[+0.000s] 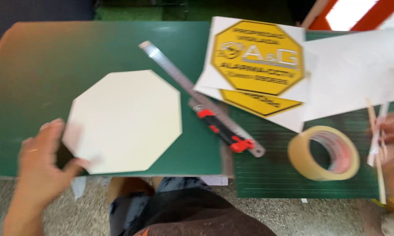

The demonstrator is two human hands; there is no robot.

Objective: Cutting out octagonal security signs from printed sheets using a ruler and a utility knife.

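Green table [39,65], cream octagon [127,120], steel ruler [170,70], tape roll [304,161]

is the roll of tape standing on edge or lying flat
Tilted, neither fully flat nor upright: the tape roll leans on the green mat, its open core facing up toward the camera, beside the right hand.

Left hand [42,164]: motion-blurred; fingertips partly hidden under the lower-left edge of the cream octagonal card panel [125,120]; forearm cut off by the bottom edge.

Right hand [393,148]: cut off by the right edge, heavily blurred; the grip on the thin pale wooden strips [376,144] cannot be made out.

Yellow octagonal printed stickers on white backing sheets [257,57]: the lower one largely covered by the upper; print smeared.

Large white paper sheet [358,70]: cut off at the right edge.

Long steel ruler [179,78]: lower end partly hidden by the red-and-black utility knife [221,129].
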